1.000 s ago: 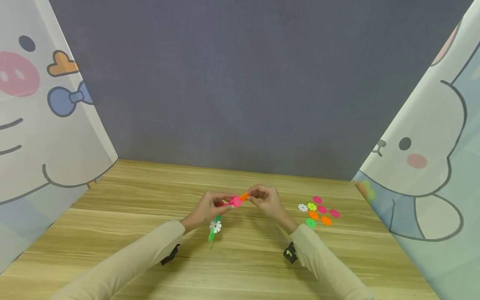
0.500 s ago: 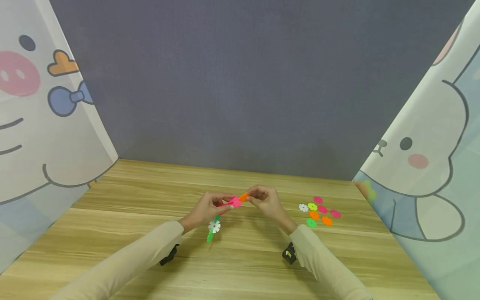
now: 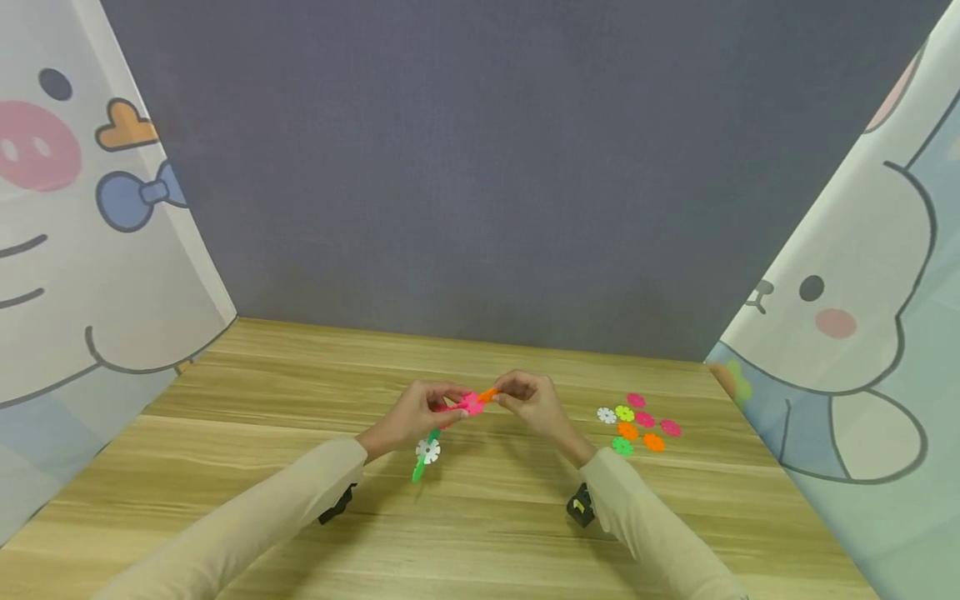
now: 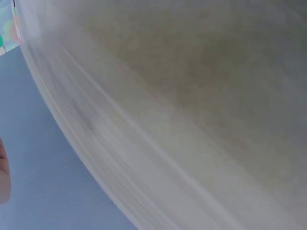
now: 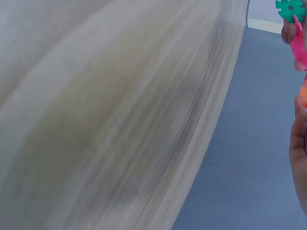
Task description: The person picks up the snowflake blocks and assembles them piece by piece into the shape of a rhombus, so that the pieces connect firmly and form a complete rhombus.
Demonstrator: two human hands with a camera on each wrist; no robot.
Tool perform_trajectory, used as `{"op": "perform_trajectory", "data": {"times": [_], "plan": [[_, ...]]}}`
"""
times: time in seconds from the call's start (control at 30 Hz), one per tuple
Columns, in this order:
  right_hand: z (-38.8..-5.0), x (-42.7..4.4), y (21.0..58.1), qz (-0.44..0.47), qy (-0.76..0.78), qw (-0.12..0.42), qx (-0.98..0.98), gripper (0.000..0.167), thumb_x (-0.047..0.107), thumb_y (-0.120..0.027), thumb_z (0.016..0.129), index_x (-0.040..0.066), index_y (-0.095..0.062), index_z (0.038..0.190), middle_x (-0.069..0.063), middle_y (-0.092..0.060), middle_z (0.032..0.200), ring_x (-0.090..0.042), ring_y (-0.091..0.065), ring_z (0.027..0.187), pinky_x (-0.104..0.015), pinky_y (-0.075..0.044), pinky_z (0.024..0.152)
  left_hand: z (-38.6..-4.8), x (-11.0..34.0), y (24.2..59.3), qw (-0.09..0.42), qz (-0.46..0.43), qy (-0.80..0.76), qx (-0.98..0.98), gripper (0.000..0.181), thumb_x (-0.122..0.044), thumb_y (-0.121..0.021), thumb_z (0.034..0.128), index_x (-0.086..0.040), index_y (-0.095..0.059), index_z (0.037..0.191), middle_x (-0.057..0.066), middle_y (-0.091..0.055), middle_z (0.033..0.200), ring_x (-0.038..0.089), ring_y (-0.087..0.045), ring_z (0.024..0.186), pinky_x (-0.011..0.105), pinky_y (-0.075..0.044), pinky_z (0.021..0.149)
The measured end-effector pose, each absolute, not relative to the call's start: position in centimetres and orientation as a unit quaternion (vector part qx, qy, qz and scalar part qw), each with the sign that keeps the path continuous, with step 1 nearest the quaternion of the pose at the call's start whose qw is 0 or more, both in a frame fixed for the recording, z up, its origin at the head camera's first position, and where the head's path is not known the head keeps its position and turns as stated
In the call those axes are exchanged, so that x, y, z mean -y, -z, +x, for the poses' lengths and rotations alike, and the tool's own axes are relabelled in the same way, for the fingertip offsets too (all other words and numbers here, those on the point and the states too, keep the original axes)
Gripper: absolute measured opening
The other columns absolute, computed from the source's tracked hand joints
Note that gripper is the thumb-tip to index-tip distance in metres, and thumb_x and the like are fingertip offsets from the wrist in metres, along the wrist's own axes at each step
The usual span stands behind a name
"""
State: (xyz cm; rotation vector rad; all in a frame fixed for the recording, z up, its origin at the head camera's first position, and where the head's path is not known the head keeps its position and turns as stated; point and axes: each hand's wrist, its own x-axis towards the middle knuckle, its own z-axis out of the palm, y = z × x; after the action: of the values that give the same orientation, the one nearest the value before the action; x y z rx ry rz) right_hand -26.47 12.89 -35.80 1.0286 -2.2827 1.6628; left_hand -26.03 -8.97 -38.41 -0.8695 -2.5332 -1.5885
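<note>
In the head view my left hand (image 3: 417, 412) pinches a pink notched disc (image 3: 472, 404) near the middle of the table. From under that hand hangs a linked chain: a white disc (image 3: 428, 451) with green discs (image 3: 418, 469) above and below it. My right hand (image 3: 534, 402) pinches an orange disc (image 3: 488, 394) whose edge meets the pink disc; whether they interlock is too small to tell. In the right wrist view a dark green disc (image 5: 290, 8) and the pink disc (image 5: 298, 45) show at the edge. Sleeve cloth fills most of both wrist views.
Several loose notched discs, pink, white, yellow, orange and green, lie flat on the wooden table (image 3: 480, 533) to the right, among them a yellow disc (image 3: 625, 413). A dark grey panel (image 3: 480, 167) rises behind the table, with cartoon-printed panels at both sides.
Both hands stay nearly in place, still holding the pink and orange discs together. The hanging chain has swung very slightly left.
</note>
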Motion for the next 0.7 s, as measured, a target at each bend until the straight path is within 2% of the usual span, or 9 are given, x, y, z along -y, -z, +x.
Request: {"op": "perform_trajectory", "data": {"times": [0.07, 0.13, 0.23, 0.33, 0.4, 0.5, 0.7], "plan": [[-26.6, -12.9, 35.7, 0.339, -0.547, 0.06, 0.763, 0.008, -0.012, -0.061, 0.08, -0.013, -0.061, 0.088, -0.028, -0.064, 0.086, -0.004, -0.061, 0.07, -0.033, -0.054, 0.063, -26.1, 8.9, 38.3, 0.017, -0.281, 0.504, 0.816, 0.03, -0.019, -0.068, 0.0827, -0.009, -0.065, 0.111, 0.008, -0.069, 0.095, 0.006, -0.053, 0.052, 0.019, -0.043, 0.045], [-26.6, -12.9, 35.5, 0.334, -0.54, 0.051, 0.771, 0.008, -0.011, -0.06, 0.08, -0.012, -0.061, 0.088, -0.027, -0.063, 0.087, -0.006, -0.062, 0.071, -0.028, -0.054, 0.062, -26.1, 8.9, 38.3, 0.021, -0.281, 0.496, 0.821, 0.03, -0.019, -0.067, 0.083, -0.009, -0.064, 0.111, 0.01, -0.068, 0.096, 0.008, -0.055, 0.054, 0.02, -0.045, 0.046], [-26.7, -12.9, 35.3, 0.333, -0.528, 0.046, 0.78, 0.01, -0.01, -0.06, 0.081, -0.012, -0.061, 0.091, -0.027, -0.063, 0.09, -0.019, -0.064, 0.074, -0.026, -0.053, 0.064, -26.2, 8.9, 38.3, 0.028, -0.274, 0.489, 0.827, 0.03, -0.019, -0.068, 0.083, -0.009, -0.064, 0.111, 0.011, -0.067, 0.098, 0.01, -0.057, 0.059, 0.021, -0.046, 0.049], [-26.6, -13.0, 35.0, 0.338, -0.513, 0.051, 0.787, 0.013, -0.008, -0.061, 0.081, -0.012, -0.06, 0.094, -0.027, -0.063, 0.093, -0.036, -0.063, 0.081, -0.035, -0.053, 0.068, -26.3, 8.8, 38.5, 0.036, -0.265, 0.486, 0.832, 0.03, -0.018, -0.069, 0.0819, -0.009, -0.063, 0.11, 0.011, -0.067, 0.098, 0.011, -0.056, 0.062, 0.021, -0.045, 0.05], [-26.5, -13.3, 34.8, 0.34, -0.504, 0.055, 0.792, 0.016, -0.007, -0.062, 0.081, -0.012, -0.06, 0.096, -0.027, -0.063, 0.095, -0.042, -0.061, 0.087, -0.042, -0.052, 0.071, -26.3, 8.8, 38.5, 0.04, -0.262, 0.487, 0.832, 0.031, -0.015, -0.07, 0.0809, -0.009, -0.062, 0.111, 0.01, -0.066, 0.097, 0.011, -0.055, 0.061, 0.021, -0.044, 0.051], [-26.2, -14.1, 34.6, 0.329, -0.487, 0.054, 0.807, 0.019, -0.005, -0.063, 0.081, -0.011, -0.059, 0.098, -0.028, -0.062, 0.097, -0.043, -0.06, 0.091, -0.045, -0.051, 0.073, -26.0, 8.9, 38.1, 0.046, -0.265, 0.492, 0.828, 0.034, -0.01, -0.07, 0.0802, -0.006, -0.06, 0.112, 0.012, -0.066, 0.096, 0.009, -0.053, 0.059, 0.02, -0.043, 0.05], [-26.3, -16.9, 35.5, 0.297, -0.441, 0.042, 0.846, 0.021, -0.001, -0.063, 0.082, -0.006, -0.059, 0.102, -0.024, -0.062, 0.1, -0.038, -0.06, 0.094, -0.036, -0.049, 0.073, -25.4, 9.1, 37.4, 0.054, -0.276, 0.494, 0.823, 0.037, -0.004, -0.068, 0.0801, -0.001, -0.057, 0.116, 0.019, -0.064, 0.097, 0.013, -0.052, 0.056, 0.019, -0.04, 0.047]]}}
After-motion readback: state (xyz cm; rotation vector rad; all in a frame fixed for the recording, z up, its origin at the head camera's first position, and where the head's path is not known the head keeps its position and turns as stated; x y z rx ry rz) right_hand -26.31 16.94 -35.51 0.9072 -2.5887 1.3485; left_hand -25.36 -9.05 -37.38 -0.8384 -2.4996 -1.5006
